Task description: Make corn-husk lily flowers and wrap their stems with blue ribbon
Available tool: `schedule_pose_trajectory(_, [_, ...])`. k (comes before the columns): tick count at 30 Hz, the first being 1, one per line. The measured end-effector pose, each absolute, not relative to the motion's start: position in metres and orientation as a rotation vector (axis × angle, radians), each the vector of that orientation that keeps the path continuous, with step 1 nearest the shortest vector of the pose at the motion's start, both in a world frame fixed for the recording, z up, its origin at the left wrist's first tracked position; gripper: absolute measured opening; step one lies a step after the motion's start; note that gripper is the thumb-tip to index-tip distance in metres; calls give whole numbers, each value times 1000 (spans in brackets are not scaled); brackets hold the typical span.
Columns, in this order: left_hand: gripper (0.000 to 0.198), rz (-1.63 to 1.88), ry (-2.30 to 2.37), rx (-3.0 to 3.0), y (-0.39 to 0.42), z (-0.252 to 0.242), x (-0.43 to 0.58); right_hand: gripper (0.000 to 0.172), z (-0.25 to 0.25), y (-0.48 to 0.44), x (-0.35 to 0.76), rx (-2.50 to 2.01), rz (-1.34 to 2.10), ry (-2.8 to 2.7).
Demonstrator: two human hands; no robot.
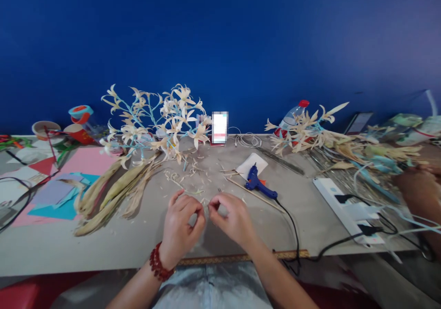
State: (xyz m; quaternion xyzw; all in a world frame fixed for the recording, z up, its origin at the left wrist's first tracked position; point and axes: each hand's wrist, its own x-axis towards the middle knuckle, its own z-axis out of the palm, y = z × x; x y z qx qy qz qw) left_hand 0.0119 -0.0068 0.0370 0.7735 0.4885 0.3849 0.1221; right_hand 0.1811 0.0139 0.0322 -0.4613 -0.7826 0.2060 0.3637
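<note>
My left hand (182, 224), with a red bead bracelet (159, 264) at its wrist, is closed in a pinch over the table (138, 249). Facing it, a small gap away, my right hand (234, 218) is pinched too. Whatever lies between the fingertips is too small to make out. A thin pale strip (193, 192) and small scraps lie just beyond my hands. To the right, a blue hot glue gun (258, 183) rests partly on a white sheet (251, 163), beside a thin stick (253, 193).
Husk flowers (179, 116) on blue stems stand at back left, behind dried corn husks (120, 187) and coloured paper (55, 196). A phone (219, 127) stands by the wall. At right are a power strip (344, 212), cables, more husk flowers (303, 127) and another person's hand (416, 185).
</note>
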Motion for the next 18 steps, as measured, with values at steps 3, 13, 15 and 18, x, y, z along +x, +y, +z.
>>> schedule_pose_trajectory(3, [13, 1137, 1448, 2236, -7, 36, 10, 8, 30, 19, 191, -1237, 406, -1949])
schedule_pose_trajectory(13, [12, 1132, 1398, 2213, -6, 34, 11, 6, 34, 9, 182, -1122, 581, -1929])
schedule_pose_trajectory(15, [10, 1124, 1396, 2206, -5, 35, 13, 7, 34, 8, 178, -1101, 494, -1944])
schedule_pose_trajectory(18, [12, 1130, 1379, 2217, -3, 36, 16, 9, 33, 7, 175, -1060, 397, -1974])
